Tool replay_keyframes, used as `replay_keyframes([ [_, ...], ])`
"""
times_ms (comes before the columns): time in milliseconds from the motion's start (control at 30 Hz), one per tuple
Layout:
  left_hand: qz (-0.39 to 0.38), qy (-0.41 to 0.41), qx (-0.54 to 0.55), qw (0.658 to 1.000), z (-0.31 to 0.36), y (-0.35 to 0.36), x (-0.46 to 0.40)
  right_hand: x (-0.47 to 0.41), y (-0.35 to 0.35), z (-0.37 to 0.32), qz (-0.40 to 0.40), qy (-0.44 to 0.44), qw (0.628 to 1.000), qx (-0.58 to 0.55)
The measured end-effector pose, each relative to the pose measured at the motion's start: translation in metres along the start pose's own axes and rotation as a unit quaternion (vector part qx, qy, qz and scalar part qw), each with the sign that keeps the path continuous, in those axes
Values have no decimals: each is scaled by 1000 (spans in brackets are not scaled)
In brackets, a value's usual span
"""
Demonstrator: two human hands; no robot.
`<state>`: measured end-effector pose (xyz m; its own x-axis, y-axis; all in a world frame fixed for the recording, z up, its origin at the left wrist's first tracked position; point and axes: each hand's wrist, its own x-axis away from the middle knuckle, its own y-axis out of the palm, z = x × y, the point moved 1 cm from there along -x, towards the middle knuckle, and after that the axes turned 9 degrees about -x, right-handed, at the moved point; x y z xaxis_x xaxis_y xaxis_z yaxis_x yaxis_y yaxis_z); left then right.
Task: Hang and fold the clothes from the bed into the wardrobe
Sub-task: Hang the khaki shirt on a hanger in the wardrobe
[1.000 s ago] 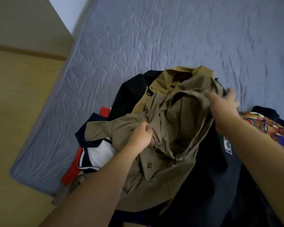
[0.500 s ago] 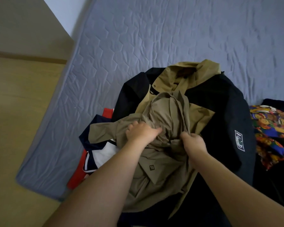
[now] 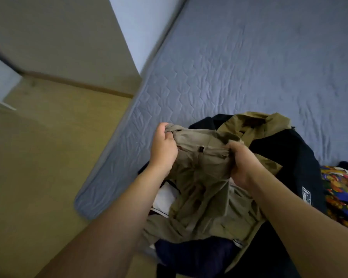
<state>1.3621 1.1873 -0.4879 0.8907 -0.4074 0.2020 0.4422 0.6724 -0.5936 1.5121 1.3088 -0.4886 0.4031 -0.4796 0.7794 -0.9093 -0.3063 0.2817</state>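
Both hands are clamped on one khaki garment [image 3: 207, 177], lifted off the heap of clothes at the near right of the bed [image 3: 229, 67]. The left hand [image 3: 164, 149] grips a bunched corner of its top edge, fingers curled over the cloth, and the right hand [image 3: 242, 161] pinches the same edge further right, so the strip of fabric between them is pulled fairly taut; a small dark tab sits on that strip. The two hands are apart, with the garment's upper edge spanning the gap, and the rest of the cloth hangs down in folds between the forearms. Under and behind it lies a second tan garment [image 3: 255, 123] with its collar toward the far side, resting on a black jacket [image 3: 285, 157] that carries a small white patch [image 3: 306, 196] on its right part. At the far right edge a brightly patterned cloth [image 3: 342, 189] lies just beside the jacket. Below the left forearm a white-and-navy piece [image 3: 163, 197] shows, and nearer still a dark navy item [image 3: 193, 255] spreads along the bottom of the pile. The bed has a blue-grey quilted cover, and to its left is a wooden floor [image 3: 48, 157].
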Motion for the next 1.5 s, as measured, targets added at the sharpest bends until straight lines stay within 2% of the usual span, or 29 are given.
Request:
replay_keyframes([
  [67, 36, 38, -31, 998, 26, -55, 5, 34, 42, -24, -18, -63, 995, 72],
  [200, 100, 91, -83, 987, 77, -177, 34, 121, 136, -56, -103, -153, 967, 173],
  [367, 213, 37, -91, 972, 117, -328, 94, 247, 243, -63, -209, -254, 912, 247],
  [433, 261, -3, -50, 964, 128, -389, 121, 302, 280, -63, -258, -269, 888, 269],
  [567, 325, -67, 131, 934, 143, -509, 165, 412, 357, -64, -369, -316, 822, 298],
  [733, 362, -31, 191, 912, 144, -632, 205, 504, 451, -55, -441, -352, 761, 320],
  [867, 382, 17, 252, 889, 133, -709, 208, 528, 521, -30, -462, -348, 756, 306],
  [967, 389, 45, 295, 872, 101, -767, 195, 537, 585, 7, -458, -328, 776, 285],
  [1067, 375, 48, 295, 878, 60, -820, 172, 539, 648, 44, -448, -310, 788, 288],
  [1200, 366, 38, 270, 890, 6, -897, 133, 541, 741, 84, -447, -307, 784, 301],
  [1367, 379, 24, 274, 883, -40, -976, 77, 532, 859, 126, -435, -307, 779, 331],
  [1500, 371, 18, 271, 888, -82, -1023, 19, 505, 952, 161, -426, -274, 804, 313],
])
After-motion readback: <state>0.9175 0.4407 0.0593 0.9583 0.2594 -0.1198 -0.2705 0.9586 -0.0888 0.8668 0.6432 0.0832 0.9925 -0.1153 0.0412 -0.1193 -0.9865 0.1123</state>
